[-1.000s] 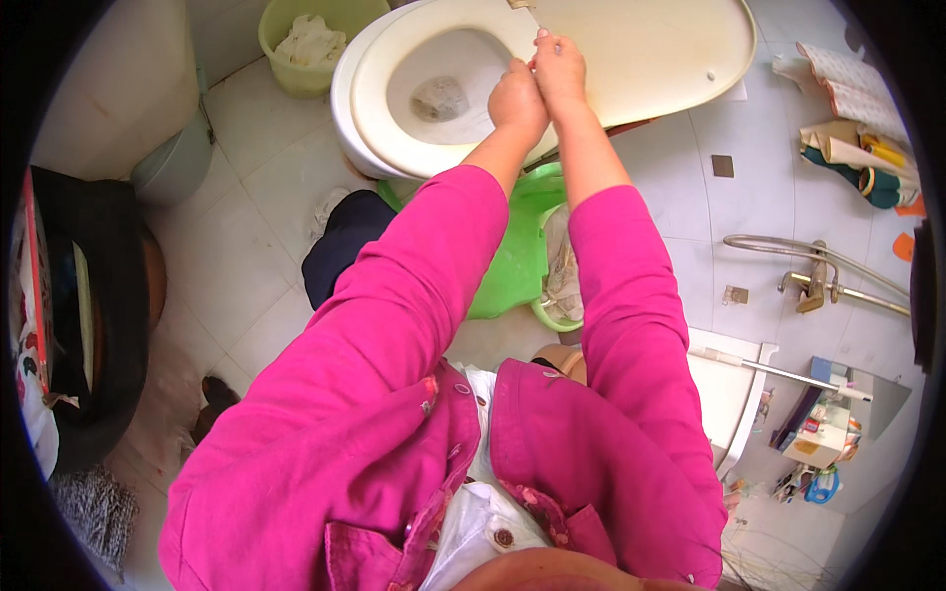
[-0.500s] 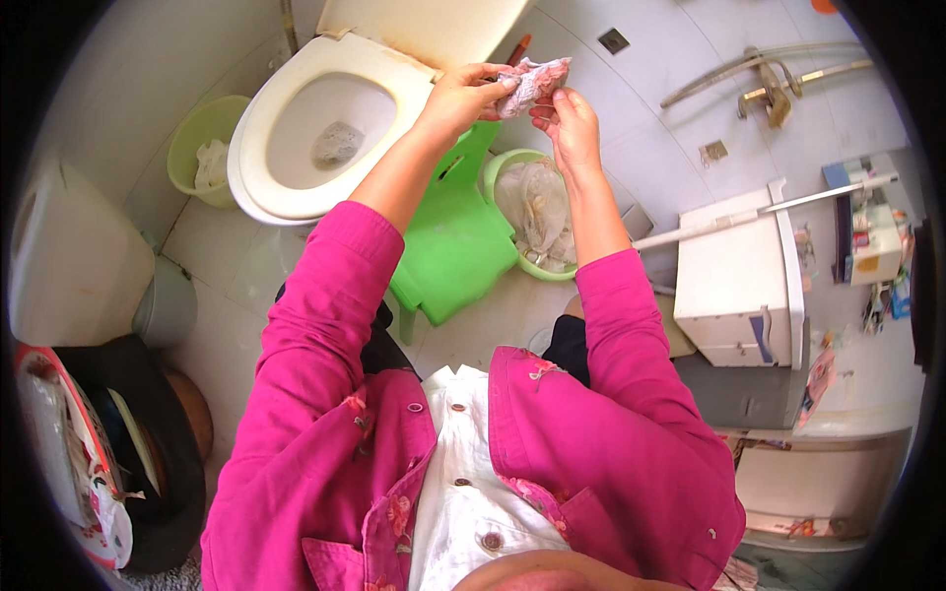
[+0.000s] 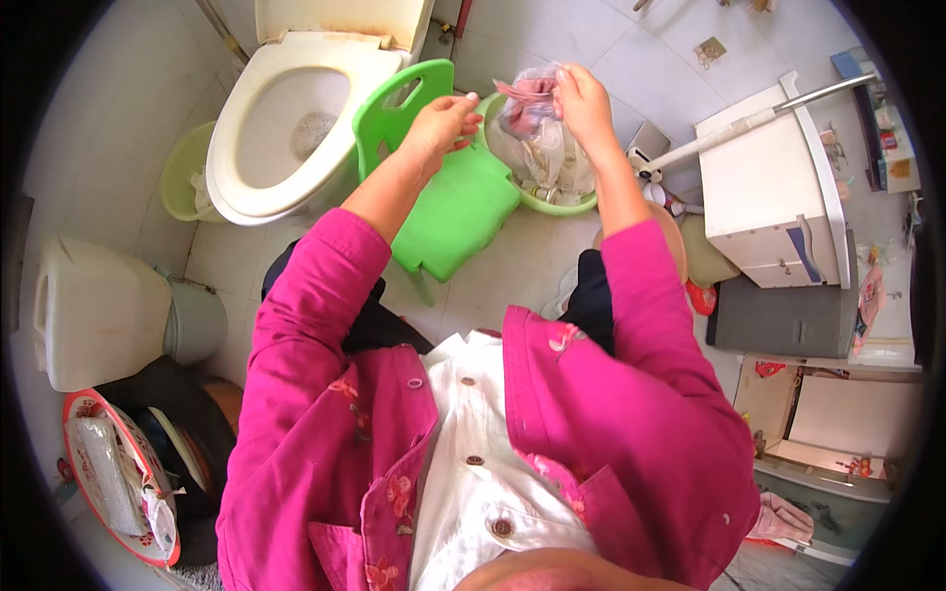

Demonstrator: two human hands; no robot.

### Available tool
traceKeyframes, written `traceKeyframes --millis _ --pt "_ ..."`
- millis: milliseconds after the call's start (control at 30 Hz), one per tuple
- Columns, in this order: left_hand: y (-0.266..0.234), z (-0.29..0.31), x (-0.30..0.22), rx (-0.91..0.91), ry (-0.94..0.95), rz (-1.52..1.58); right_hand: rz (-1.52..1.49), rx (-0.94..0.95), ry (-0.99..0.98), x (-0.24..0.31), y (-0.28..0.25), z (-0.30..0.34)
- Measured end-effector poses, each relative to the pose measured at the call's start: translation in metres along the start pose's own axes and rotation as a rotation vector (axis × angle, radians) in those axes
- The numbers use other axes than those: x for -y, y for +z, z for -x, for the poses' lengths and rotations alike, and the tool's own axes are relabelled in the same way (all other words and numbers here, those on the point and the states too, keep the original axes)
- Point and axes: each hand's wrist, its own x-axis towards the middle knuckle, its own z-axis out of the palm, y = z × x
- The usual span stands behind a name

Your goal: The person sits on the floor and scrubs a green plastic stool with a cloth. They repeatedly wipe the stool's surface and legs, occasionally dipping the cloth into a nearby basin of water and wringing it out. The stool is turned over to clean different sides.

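Observation:
My right hand pinches a thin, crumpled pink-and-white piece by its right edge; whether it is plastic or cloth I cannot tell. The piece hangs over a light green bin, which has a pale, see-through liner and rubbish inside. Apart from it, my left hand is raised over a bright green plastic chair. Its fingers are loosely curled and separate, with nothing visible in them. Left of the chair is a white toilet with its lid raised and some bubbly water in the bowl.
A second green bin stands left of the toilet. At the left are a white jug-like container, a grey bucket and a red-rimmed basin. On the right a white cabinet has a pale pole across it.
My left hand has let go of the pink-and-white piece and moved down and left. My right hand keeps the piece, now opened out lower over the bin. The whole view has shifted.

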Motion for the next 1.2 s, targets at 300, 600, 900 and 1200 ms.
traceKeyframes --millis 300,600,900,1200 --pt "0.027 -0.007 0.03 0.112 0.173 -0.385 -0.322 0.102 -0.018 0.004 0.022 0.043" --pt "-0.024 -0.022 0.019 -0.068 0.225 -0.721 -0.786 -0.598 0.183 -0.024 -0.069 0.026" --pt "0.045 0.009 0.022 0.407 -0.094 -0.233 -1.109 0.054 0.286 -0.011 -0.048 0.059" --pt "0.018 -0.022 0.058 0.255 -0.047 -0.02 -1.032 0.071 0.291 -0.001 -0.018 0.094"
